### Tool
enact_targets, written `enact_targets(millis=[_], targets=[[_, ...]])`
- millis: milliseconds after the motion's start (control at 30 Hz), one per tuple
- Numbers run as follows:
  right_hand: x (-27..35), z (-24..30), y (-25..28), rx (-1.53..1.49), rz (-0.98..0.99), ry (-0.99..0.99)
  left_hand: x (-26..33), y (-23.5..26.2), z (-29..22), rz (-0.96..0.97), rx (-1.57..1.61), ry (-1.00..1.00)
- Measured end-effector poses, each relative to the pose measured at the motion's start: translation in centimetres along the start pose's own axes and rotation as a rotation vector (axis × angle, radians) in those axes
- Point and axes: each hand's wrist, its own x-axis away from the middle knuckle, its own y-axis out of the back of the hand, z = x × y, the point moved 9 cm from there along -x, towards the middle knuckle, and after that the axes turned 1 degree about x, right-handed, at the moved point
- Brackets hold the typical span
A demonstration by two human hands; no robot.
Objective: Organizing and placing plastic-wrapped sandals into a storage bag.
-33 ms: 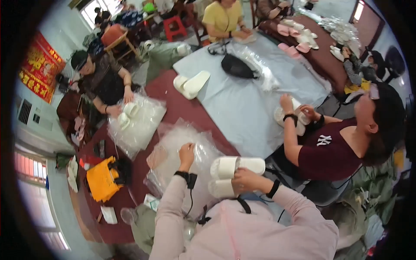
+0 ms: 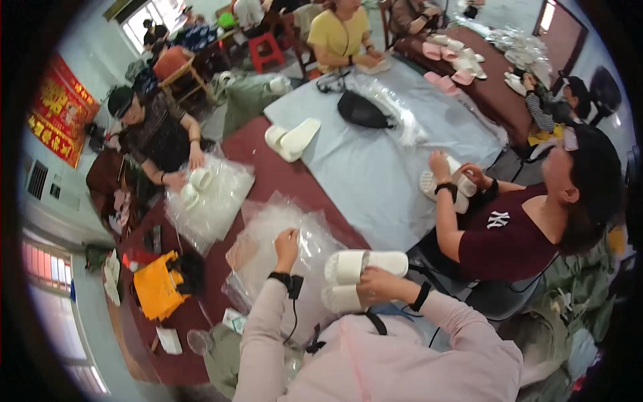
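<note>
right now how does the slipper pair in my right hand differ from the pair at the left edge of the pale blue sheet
The held pair is in the grip of the right hand; no hand touches the sheet-edge pair. The held pair looks larger; the sheet-edge pair, farther off, looks smaller. The held pair's slippers are side by side; in the sheet-edge pair, one overlaps the other. Both pairs are whitish.

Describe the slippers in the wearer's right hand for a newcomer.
Find the dark red table, then the stack of clear plastic bags at its near side. To its right, the right hand holds white slippers. Only this white pair is held by a pale-pink-sleeved arm.
</note>
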Motion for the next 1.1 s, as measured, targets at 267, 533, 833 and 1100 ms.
enact_targets(millis=[267,533,833,1100], targets=[[-2.2,0.5,-2.1,-0.06,-0.065,0.033,4.6,-5.2,0.9,0.504,0.124,0.108],[-2.6,-1.2,-2.5,-0.082,-0.125,-0.163,12.3,-4.5,-2.2,0.831,0.217,-0.113],[-3.0,-2.3,-1.8,0.067,-0.192,-0.342,12.9,-3.3,-0.9,0.565,-0.33,-0.345],[-2.8,-0.4,-1.3,0.168,-0.271,-0.176,12.1,-2.2,-4.3,0.375,-0.112,-0.294]])
